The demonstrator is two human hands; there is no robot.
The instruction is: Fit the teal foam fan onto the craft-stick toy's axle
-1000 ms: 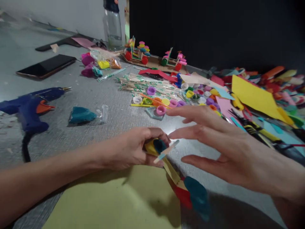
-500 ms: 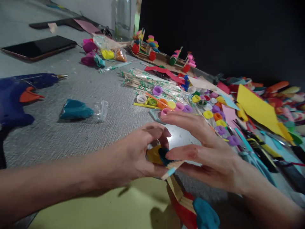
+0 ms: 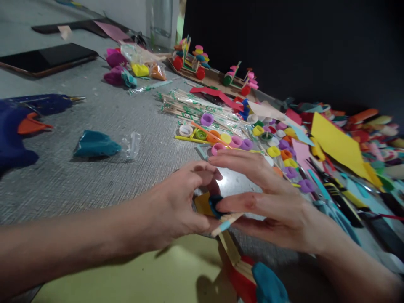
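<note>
My left hand (image 3: pixel 176 206) is closed round one end of a small stick craft (image 3: pixel 235 256), pinching a yellow piece (image 3: pixel 202 203) with a dark teal lump (image 3: pixel 215 202) on it. Flat wooden sticks run from there down to a red part and a teal lump (image 3: pixel 268 286) at the bottom edge. My right hand (image 3: pixel 268 198) has its fingers stretched out. Its fingertips press on the teal lump and on a stick with a blue tip (image 3: pixel 225 224).
A yellow-green sheet (image 3: pixel 142 273) lies under the hands. A blue glue gun (image 3: pixel 22 122) and a bag of teal clay (image 3: pixel 94 145) lie left. Skewers (image 3: pixel 195 109), coloured bottle caps (image 3: pixel 252 141), foam sheets (image 3: pixel 341 145), and finished stick models (image 3: pixel 205 69) crowd the right and back. A phone (image 3: pixel 47 59) lies far left.
My right hand came in from hovering open and now touches the craft at my left hand's fingertips. The view shifted slightly left and forward.
</note>
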